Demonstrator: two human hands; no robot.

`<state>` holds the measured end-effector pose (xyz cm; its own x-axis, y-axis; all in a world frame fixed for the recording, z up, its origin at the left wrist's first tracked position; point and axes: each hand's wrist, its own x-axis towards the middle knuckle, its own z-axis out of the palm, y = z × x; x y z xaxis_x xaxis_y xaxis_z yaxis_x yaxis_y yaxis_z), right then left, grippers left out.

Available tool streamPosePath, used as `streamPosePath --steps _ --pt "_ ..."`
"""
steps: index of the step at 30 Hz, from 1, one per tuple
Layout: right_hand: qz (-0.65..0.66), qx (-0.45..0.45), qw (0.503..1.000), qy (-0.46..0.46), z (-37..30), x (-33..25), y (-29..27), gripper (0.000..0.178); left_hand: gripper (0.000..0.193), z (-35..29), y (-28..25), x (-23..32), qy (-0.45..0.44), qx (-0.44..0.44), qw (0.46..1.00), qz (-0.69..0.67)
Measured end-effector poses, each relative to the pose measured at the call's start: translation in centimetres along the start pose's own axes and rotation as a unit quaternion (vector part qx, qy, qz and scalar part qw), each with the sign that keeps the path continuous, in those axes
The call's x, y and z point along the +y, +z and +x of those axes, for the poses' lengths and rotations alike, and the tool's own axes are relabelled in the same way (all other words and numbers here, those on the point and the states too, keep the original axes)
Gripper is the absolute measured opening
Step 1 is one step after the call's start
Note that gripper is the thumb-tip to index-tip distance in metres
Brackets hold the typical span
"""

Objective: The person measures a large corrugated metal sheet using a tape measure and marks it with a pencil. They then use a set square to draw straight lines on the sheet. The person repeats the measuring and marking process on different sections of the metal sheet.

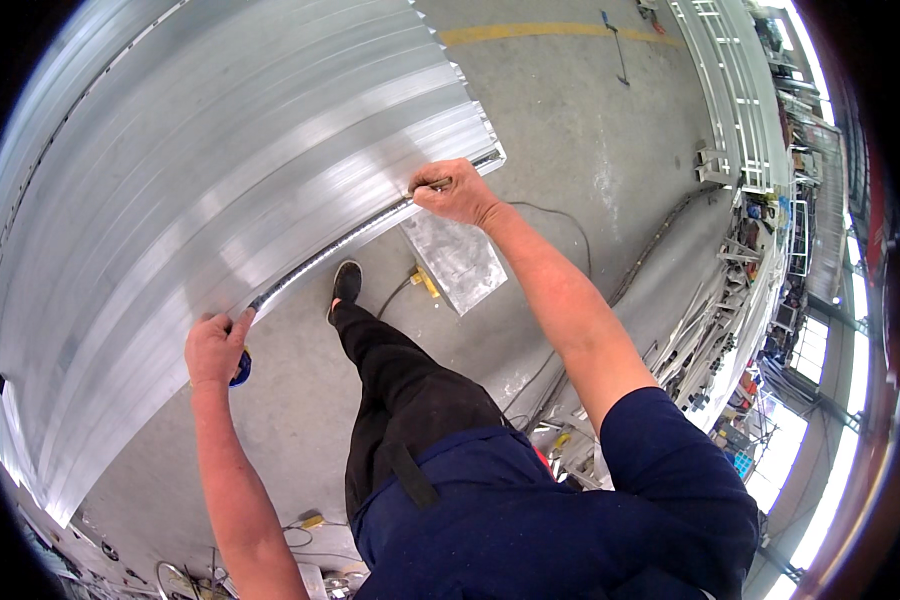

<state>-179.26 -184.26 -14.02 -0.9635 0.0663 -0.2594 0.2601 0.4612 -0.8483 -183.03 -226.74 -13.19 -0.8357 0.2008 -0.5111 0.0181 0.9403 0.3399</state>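
Observation:
A large ribbed panel of silvery metal (270,130) fills the upper left, and both hands are at its near edge. Along that edge runs a narrow dark and shiny strip (335,245) between the hands. My left hand (217,350) is closed at the strip's left end, thumb against the panel edge. Below its palm shows a blue, round-edged thing (241,368), mostly hidden by the hand. My right hand (457,192) is closed near the panel's right corner, its fingers pinched round a thin, short stick (439,184), perhaps a pencil.
A grey metal box (455,260) stands on the floor beneath the right hand, a yellow piece (427,281) beside it. Cables (660,235) snake across the floor. White ladder-like frames (735,90) and piled metal lengths (690,350) line the right. My shoe (346,283) is near the panel edge.

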Motion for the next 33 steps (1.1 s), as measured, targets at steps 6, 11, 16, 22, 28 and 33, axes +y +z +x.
streamPosePath --steps 6,11,16,22,28,33 --pt "-0.008 -0.002 1.0 0.005 0.1 0.1 0.0 0.013 0.051 -0.1 -0.2 0.3 -0.001 0.0 1.0 0.003" --pt "0.011 0.015 1.0 0.004 0.1 -0.3 0.3 0.013 0.051 -0.2 -0.3 0.2 0.001 -0.001 1.0 -0.019" --pt "0.068 0.029 0.997 0.018 0.3 -1.8 2.4 0.014 0.05 0.0 -0.5 0.1 -0.02 -0.022 0.999 -0.021" --pt "0.037 -0.027 0.994 -0.098 -0.3 -4.6 8.9 0.015 0.049 0.0 -0.5 0.1 -0.029 -0.027 0.999 -0.018" --pt "0.002 0.003 0.995 -0.1 -0.4 -4.9 9.9 0.013 0.051 0.0 -0.5 0.1 -0.035 -0.029 0.999 -0.016" --pt "-0.039 -0.019 0.992 -0.117 -0.3 -4.5 9.6 0.015 0.052 -0.1 -0.7 0.3 0.0 -0.008 1.0 0.004"
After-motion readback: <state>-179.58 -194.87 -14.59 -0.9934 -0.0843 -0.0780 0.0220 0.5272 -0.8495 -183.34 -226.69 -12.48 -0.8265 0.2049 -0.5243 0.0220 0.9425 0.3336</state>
